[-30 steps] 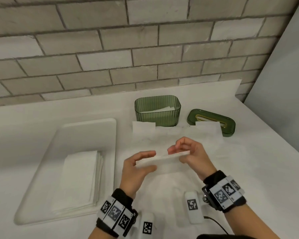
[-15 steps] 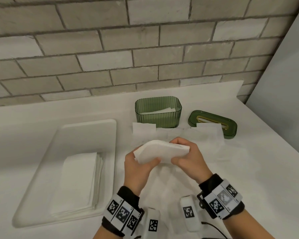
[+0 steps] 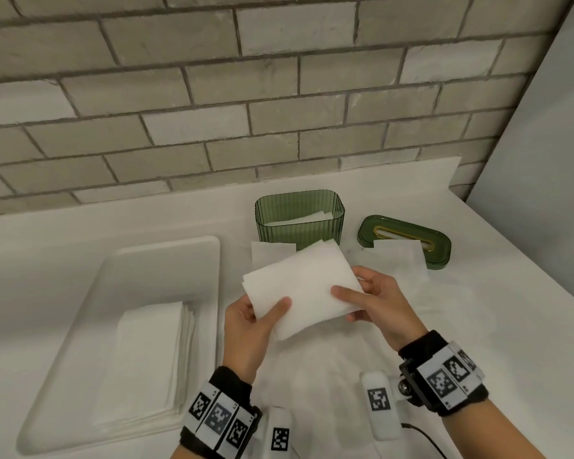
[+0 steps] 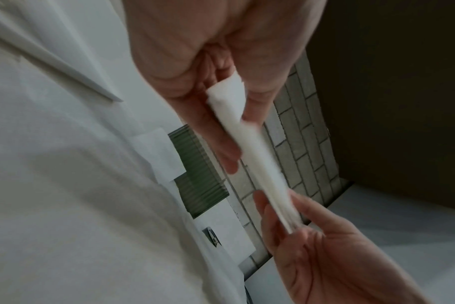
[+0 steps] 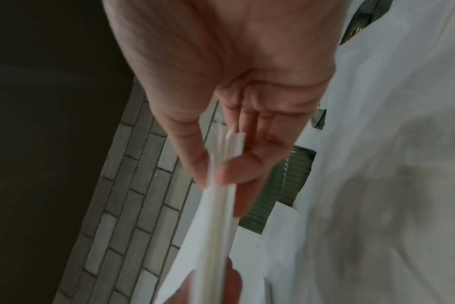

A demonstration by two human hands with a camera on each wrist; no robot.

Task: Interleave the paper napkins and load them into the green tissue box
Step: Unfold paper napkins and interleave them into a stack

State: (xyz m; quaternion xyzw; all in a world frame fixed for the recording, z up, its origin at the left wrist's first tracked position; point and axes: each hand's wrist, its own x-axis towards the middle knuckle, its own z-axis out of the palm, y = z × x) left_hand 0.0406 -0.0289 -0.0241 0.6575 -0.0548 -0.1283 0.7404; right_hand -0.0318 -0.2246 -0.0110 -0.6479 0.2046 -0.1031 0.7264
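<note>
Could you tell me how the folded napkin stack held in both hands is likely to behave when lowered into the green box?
The napkin stack probably stays fairly flat, since the left hand and right hand pinch opposite ends. Its layers look loose at the edge, so they may fan apart. It seems light.

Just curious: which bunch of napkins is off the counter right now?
The bundle pinched between both hands; the other stack lies on the tray.
</note>
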